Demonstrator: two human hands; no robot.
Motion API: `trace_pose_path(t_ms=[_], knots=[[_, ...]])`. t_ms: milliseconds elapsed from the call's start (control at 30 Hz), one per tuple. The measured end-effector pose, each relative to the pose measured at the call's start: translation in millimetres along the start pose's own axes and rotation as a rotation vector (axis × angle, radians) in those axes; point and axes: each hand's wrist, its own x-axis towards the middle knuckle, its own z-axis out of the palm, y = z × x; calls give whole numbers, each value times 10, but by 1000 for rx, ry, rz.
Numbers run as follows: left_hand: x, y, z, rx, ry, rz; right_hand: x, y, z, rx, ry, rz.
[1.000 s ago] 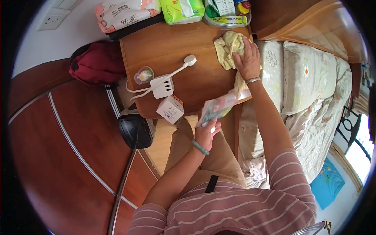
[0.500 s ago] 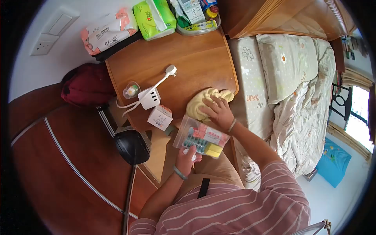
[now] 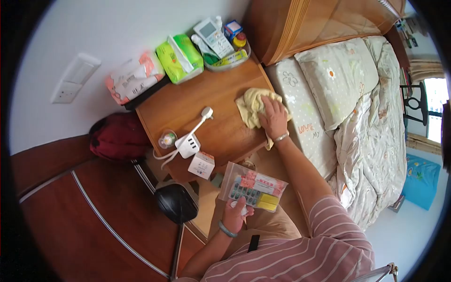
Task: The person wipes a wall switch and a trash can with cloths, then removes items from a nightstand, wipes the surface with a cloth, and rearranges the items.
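Observation:
My right hand [image 3: 274, 118] presses a crumpled yellow cloth [image 3: 252, 105] onto the wooden tabletop [image 3: 225, 91] near its right edge, fingers bent over the fabric. One corner of the cloth hangs over the edge. In front of my lap, my left hand [image 3: 237, 215] is closed on a clear plastic bag [image 3: 229, 181] holding blister packs of dark capsules, a pink-and-white packet and something yellow. A small white round item [image 3: 238, 207] also sits in that hand, partly covered by the fingers.
On the table are a white power strip [image 3: 189, 145], a small white box [image 3: 202, 165] and a small clear container [image 3: 167, 139]. Tissue packs [image 3: 180, 59] and a basket [image 3: 230, 63] with a remote line the back. A bed [image 3: 338, 84] adjoins the right; a black bin [image 3: 176, 203] stands left.
My right hand and the cloth have moved farther back on the tabletop. The bag remains in my left hand. The camera view has shifted, showing more of the wall.

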Motion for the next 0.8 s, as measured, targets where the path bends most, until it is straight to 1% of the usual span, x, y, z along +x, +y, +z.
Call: trace_pose_path(t_ms=[67,167,200,300,333,367,433,500,600,700,800], knots=[[-46,45,55,17,-2,-17,-167,-29,-51,1,-22,-40],[-104,70,48,43,-25,-11,-388,-62,-91,16,-104,-12],[-108,55,36,56,-20,-22,-421,-39,-54,9,-93,-27],[-192,75,-120,98,46,-42,-369,-108,-36,44,-70,29],[-161,61,-110,100,30,-48,-386,-146,-61,3,-72,46],[-175,83,-131,110,27,-42,-410,-154,11,-19,-5,58],[-217,34,-187,44,53,-19,-416,-255,21,-17,7,138],[-259,-63,-234,-39,78,-51,-390,-323,73,4,31,131],[-308,-13,-200,64,88,-93,-390,-226,15,-21,34,120],[-305,-6,-222,3,43,-74,-366,-187,47,-22,42,105],[-285,-2,-180,-45,70,-95,-354,-179,64,-25,57,101]])
